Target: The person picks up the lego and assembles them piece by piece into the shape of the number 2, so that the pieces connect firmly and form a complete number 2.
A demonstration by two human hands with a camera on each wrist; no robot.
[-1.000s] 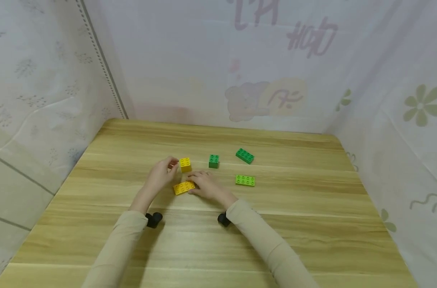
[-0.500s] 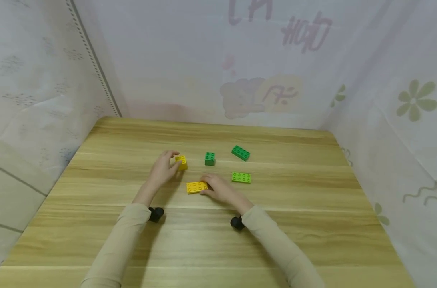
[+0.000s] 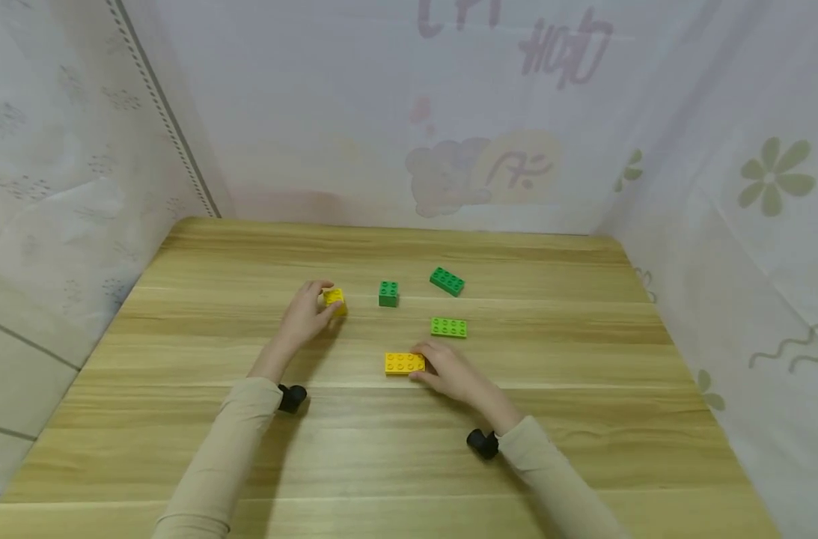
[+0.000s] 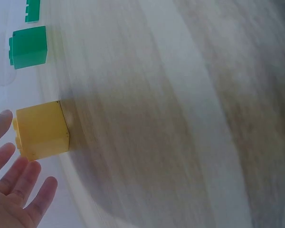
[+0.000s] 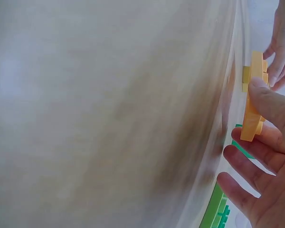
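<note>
Pale, faintly creased sheeting (image 3: 301, 97) hangs behind and on both sides, printed with soft lettering, a blurred bear-like figure (image 3: 438, 180) and an olive-green flower (image 3: 776, 177). Below it spreads a wood-grained surface (image 3: 355, 457), streaked in honey and darker tan, its far corners rounded. Five studded, plastic-looking bricks lie about the middle. Farthest left is a boxy yellow brick with a square top (image 4: 42, 130), its sides smooth and its edges crisp. Around it the left hand (image 3: 305, 313) stands with thumb and fingers spread apart; whether any fingertip touches the brick cannot be told. Nearer the person, the right hand (image 3: 452, 372) pinches the right end of a flat, oblong orange-yellow brick with rounded studs (image 3: 400, 364), thumb against its near side and fingertips at the far side, the remaining fingers fanned loosely. Whether that slab rests on the wood is unclear. Just beyond the right hand lies an oblong lime-green brick with two rows of studs (image 3: 449, 328); farther back sit a squarish dark green brick (image 3: 388, 294), right of the boxy yellow one, and a slanted, oblong dark green brick (image 3: 447, 281). Beige sleeves (image 3: 213, 449) cover both forearms, with a rounded black fitting (image 3: 483, 444) at each wrist.
</note>
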